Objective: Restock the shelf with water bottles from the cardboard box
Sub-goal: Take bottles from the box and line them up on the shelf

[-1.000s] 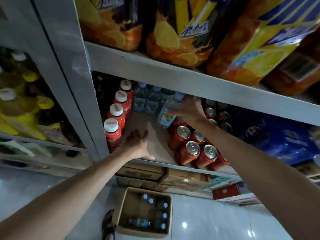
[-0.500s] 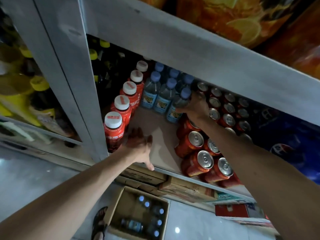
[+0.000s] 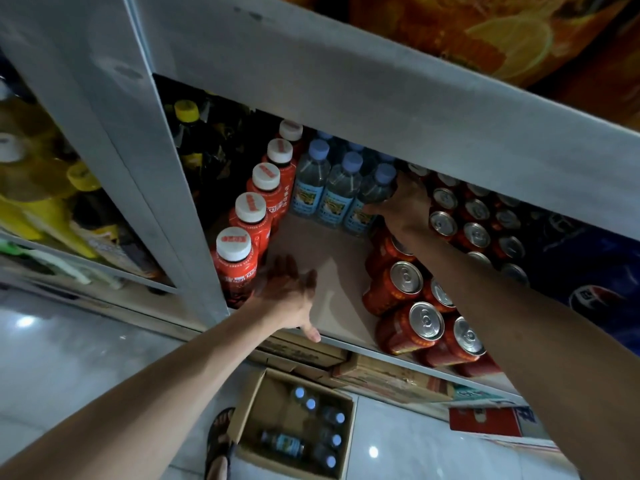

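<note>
My left hand [image 3: 288,296] lies flat, fingers spread, on the bare board of the shelf [image 3: 329,249], near its front edge, with the thumb reaching over the lip. Just left of it, a row of red bottles [image 3: 239,263] with white caps runs from front to back along the shelf post. The nearest one is just beside my fingers. At the back of the bare patch two blue-capped bottles [image 3: 311,183] stand upright, side by side. My right hand [image 3: 407,204] curls round a third water bottle [image 3: 372,195], which stands upright against their right side. Rows of red cans [image 3: 406,277] fill the shelf under my right forearm and beyond it. On the floor below, the open cardboard box [image 3: 247,405] holds spare bottles [image 3: 282,443], several upright and one on its side. A sandalled foot [image 3: 218,445] stands just left of the box.
</note>
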A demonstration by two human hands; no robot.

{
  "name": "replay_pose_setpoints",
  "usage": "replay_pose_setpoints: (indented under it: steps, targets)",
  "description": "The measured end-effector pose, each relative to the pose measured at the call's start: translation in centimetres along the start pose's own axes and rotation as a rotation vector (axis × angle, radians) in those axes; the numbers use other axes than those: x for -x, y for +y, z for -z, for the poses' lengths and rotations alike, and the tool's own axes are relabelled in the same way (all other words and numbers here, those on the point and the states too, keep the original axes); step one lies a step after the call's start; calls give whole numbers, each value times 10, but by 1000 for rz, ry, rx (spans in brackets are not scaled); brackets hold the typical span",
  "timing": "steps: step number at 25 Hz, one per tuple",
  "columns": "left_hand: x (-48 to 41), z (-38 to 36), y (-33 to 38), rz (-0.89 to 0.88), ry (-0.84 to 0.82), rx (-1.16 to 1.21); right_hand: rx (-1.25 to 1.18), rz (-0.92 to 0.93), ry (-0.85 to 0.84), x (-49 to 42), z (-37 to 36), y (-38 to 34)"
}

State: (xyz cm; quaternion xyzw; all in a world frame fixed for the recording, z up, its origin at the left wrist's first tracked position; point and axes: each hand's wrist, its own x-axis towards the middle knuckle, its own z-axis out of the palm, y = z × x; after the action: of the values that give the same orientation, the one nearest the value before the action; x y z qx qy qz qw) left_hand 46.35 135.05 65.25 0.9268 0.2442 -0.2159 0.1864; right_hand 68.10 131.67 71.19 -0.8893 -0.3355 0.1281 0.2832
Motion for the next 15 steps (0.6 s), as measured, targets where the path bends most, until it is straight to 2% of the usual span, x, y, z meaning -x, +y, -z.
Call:
replay_pose_setpoints:
  steps: [7, 11, 15]
  targets:
    - [-10, -9, -5, 17, 35, -174, 29, 129, 179, 2, -7, 4]
    - [-15, -12, -8, 35, 33, -205, -11, 52, 124, 5, -4, 1]
    - [-14, -6, -5, 94, -1, -187, -45, 83, 210, 34, 20, -1]
